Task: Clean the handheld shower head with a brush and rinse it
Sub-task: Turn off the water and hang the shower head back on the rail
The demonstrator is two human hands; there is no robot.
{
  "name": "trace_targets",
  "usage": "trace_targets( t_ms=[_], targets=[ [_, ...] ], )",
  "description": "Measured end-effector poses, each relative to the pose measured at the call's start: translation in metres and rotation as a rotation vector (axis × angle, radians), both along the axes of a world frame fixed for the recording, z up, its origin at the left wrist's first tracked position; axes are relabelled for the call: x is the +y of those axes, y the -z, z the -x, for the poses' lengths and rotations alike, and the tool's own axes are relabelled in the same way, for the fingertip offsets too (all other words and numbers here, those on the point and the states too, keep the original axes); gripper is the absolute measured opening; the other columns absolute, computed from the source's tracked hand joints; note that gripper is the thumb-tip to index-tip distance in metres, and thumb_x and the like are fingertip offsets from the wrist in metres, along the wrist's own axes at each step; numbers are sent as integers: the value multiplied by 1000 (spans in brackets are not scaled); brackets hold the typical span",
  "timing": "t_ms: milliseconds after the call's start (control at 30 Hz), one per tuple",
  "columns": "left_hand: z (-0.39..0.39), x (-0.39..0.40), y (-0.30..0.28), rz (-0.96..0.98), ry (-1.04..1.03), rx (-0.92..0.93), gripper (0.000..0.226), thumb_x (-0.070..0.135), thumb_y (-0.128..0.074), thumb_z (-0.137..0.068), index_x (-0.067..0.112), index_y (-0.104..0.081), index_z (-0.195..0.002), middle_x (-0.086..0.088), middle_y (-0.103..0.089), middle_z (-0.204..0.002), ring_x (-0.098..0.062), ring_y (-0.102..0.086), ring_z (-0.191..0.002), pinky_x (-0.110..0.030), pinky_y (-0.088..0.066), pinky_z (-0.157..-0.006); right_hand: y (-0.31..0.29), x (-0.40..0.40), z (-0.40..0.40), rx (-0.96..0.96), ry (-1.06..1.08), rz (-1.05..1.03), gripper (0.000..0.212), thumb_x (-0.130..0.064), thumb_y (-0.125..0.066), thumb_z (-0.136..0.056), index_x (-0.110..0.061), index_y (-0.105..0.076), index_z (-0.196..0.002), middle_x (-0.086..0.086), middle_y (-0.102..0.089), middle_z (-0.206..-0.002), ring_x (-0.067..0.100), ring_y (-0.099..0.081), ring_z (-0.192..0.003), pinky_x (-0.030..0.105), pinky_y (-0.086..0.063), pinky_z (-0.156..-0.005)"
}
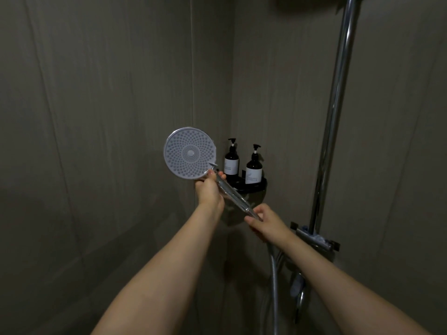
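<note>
The handheld shower head (pixel 189 154) is raised in front of the corner, its round grey nozzle face turned toward me. Its chrome handle (pixel 233 194) slants down to the right. My left hand (pixel 210 189) grips the handle just under the face. My right hand (pixel 264 222) holds the handle's lower end, where the metal hose (pixel 274 286) hangs down. No brush is in view, and no water is coming out.
Two dark pump bottles (pixel 231 158) (pixel 254 165) stand on a black corner shelf (pixel 251 187) behind the handle. A chrome riser pipe (pixel 335 112) runs up the right wall from the mixer bar (pixel 314 238). Grey tiled walls surround me.
</note>
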State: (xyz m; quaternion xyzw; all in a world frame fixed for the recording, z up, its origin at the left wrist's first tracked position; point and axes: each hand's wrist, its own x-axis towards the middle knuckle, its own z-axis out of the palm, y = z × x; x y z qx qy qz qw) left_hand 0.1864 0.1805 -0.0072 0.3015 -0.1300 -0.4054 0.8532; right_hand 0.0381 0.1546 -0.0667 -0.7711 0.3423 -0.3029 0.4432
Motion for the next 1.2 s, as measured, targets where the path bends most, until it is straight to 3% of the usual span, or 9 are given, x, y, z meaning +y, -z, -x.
trace_targets(
  t_ms=[67, 167, 367, 533, 667, 767, 933, 1100, 1200],
  targets=[
    [2, 0, 0, -2, 7, 0, 7, 11, -47, -95, 17, -49, -92, -4, -58, -83, -13, -59, -72, -26, -49, -65, 2, -1, 0, -5, 43, 19, 10, -22, -54, -92, -14, -47, -91, -2, -53, -66, 9, -49, -54, 16, -38, -44],
    [4, 0, -1, 10, 17, -8, 7, 10, -47, -95, 16, -48, -97, -5, -58, -83, -14, -58, -73, -27, -50, -70, 3, -3, -4, -100, 39, -138, 21, -25, -49, -94, -17, -46, -75, -1, -50, -54, 9, -44, -44, 22, -33, -44],
    [6, -3, -2, 6, 13, -50, 6, 10, -47, -95, 15, -49, -97, -4, -59, -83, -13, -58, -73, -28, -50, -73, 0, 1, 2, -99, 56, -92, 15, -26, -48, -95, -21, -42, -81, 0, -52, -61, 4, -42, -39, 17, -33, -36],
    [10, -2, -2, 38, 40, 5, 27, 12, -47, -95, 10, -48, -122, -4, -59, -84, -13, -58, -72, -27, -49, -67, -7, 1, 8, -165, 144, -175, 31, -34, -33, -99, -20, -50, -77, 3, -51, -61, 8, -47, -43, 16, -33, -35],
    [11, -2, -3, 10, 48, -22, 8, 11, -47, -95, 16, -50, -100, -4, -60, -85, -14, -59, -74, -33, -50, -81, -1, 5, 10, -102, 46, 13, 14, -24, -53, -92, -21, -51, -79, -4, -53, -63, -3, -49, -41, 11, -37, -40],
    [12, -2, -3, 20, 45, -25, 13, 10, -46, -95, 14, -48, -107, -4, -60, -84, -14, -58, -74, -31, -50, -78, -1, 6, 7, -98, 110, 154, 23, -17, -53, -92, -21, -53, -70, -3, -49, -59, 6, -47, -49, 7, -32, -40],
    [14, -3, 0, 44, 70, -9, 22, 9, -46, -95, 11, -49, -116, -4, -59, -82, -13, -58, -71, -27, -50, -67, -5, 4, 15, -163, -21, -200, 30, -29, -41, -98, -16, -54, -74, -4, -44, -50, 3, -35, -33, 15, -27, -34],
    [22, -3, -2, 59, 106, -35, 11, 9, -45, -95, 14, -50, -104, -4, -58, -85, -14, -58, -74, -28, -50, -75, 5, 8, 17, -70, 87, 124, 10, -20, -53, -92, -11, -57, -90, -2, -53, -70, 8, -50, -59, 16, -39, -52],
    [27, -4, -6, 75, 118, -53, 12, 7, -45, -95, 10, -47, -106, -5, -57, -82, -14, -57, -72, -27, -50, -72, 4, 7, 19, -189, 63, -43, 26, -24, -47, -95, -14, -53, -71, 0, -42, -55, 6, -37, -41, 18, -29, -39]
  ],
)
